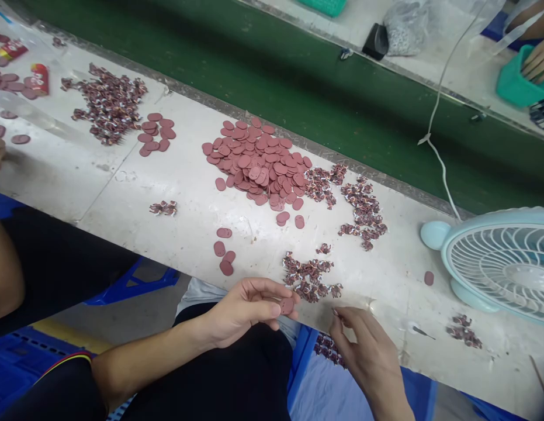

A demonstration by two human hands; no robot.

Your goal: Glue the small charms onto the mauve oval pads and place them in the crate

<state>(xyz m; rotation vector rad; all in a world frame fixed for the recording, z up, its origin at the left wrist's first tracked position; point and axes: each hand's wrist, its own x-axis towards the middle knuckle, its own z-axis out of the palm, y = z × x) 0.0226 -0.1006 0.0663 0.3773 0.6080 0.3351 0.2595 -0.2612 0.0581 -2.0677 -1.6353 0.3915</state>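
Observation:
My left hand (254, 307) holds a reddish-brown oval disc (287, 305) between thumb and fingers, near the table's front edge. To its right, my right hand (366, 345) has thumb and index finger brought together at the edge; whatever may be between them is too small to make out. Just beyond my hands is a cluster of small dark figures (309, 275). A big heap of reddish oval discs (258, 161) sits farther back, with several loose discs (227, 268) left of my hands. More small figures (363, 210) lie right of the heap.
A light-blue fan (508, 269) stands at the right, near a small dark-tipped tool (423, 332). Below the table edge is a blue crate (304, 356) with figures inside. Another person's arm (4, 269) is at the left. Across the green gap, a hand (539, 61) reaches into a green basket (512, 79).

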